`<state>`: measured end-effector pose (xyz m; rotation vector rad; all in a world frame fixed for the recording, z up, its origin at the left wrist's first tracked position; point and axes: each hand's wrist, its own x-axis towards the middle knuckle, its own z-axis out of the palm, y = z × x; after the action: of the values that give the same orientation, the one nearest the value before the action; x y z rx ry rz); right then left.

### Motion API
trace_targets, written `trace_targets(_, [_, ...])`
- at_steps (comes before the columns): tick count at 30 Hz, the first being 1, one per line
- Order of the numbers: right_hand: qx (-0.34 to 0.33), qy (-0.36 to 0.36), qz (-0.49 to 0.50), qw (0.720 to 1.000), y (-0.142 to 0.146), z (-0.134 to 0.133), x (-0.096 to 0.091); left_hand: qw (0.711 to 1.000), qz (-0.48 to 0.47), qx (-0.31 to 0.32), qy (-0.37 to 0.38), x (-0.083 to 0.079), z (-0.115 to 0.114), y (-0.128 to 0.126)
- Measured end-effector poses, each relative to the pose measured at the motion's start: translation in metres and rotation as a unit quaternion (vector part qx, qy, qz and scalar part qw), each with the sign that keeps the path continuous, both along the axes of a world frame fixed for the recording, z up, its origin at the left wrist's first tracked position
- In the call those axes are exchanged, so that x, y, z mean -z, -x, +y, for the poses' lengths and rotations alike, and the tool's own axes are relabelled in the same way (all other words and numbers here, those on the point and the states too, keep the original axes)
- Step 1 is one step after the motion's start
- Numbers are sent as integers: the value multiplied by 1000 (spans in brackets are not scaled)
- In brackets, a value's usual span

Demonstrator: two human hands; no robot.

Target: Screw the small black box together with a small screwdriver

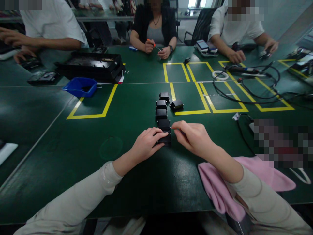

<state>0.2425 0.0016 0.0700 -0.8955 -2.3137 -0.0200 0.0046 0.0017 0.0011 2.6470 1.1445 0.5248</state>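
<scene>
Near edge, R side: a pink cloth [210, 182] lies bunched on the counter [137, 192] by the R forearm, prob. set aside so the hands have room. Center: L grip [146, 143] rests w/ fingers spread over the nearest box [165, 141], thumb at its near edge, as if to steady it; from where I stand, can't tell if it clasps or just presses. R grip [193, 135], thumb & index curled together, hovers just beside the R ends of the two nearest boxes; can't tell if anything small is pinched there. Beyond, the other boxes [161, 114] run away in a slightly staggered file, approx. square to the worker, prob. for easy reach one by one. A loose box [176, 104] sits askew to the R, by the yellow tape [193, 113], which seems to mark bays. Farther: blue tray [79, 86], L, & coiled cable [234, 99], R. Far side: a co-worker w/ an orange-handled screwdriver [152, 43].
</scene>
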Motion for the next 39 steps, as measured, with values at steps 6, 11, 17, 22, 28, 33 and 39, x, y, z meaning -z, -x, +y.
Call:
trace_targets(6, [1, -3, -10, 1000, -1, 0, -1, 1000, 1, 1, 3, -2, -1, 0])
trace_targets(11, [-3, 12, 7, 1000, 0, 0, 1, 1000, 2, -1, 7, -2, 0, 0])
trace_targets(17, [3, 16, -20, 1000, -1, 0, -1, 1000, 0, -1, 3, -3, -1, 0])
trace_targets(22, [-7, 16, 4, 1000, -1, 0, -1, 1000, -1, -1, 5, -4, -1, -1])
trace_targets(28, [-2, -6, -16, 1000, -1, 0, -2, 1000, -1, 1, -1, -3, -1, -1])
trace_targets(33, [-2, 19, -3, 1000, -1, 0, -1, 1000, 0, -1, 2, -3, -1, 0])
trace_targets(39, [6, -1, -8, 1000, -1, 1, 1, 1000, 0, 0, 8, -3, -1, 0])
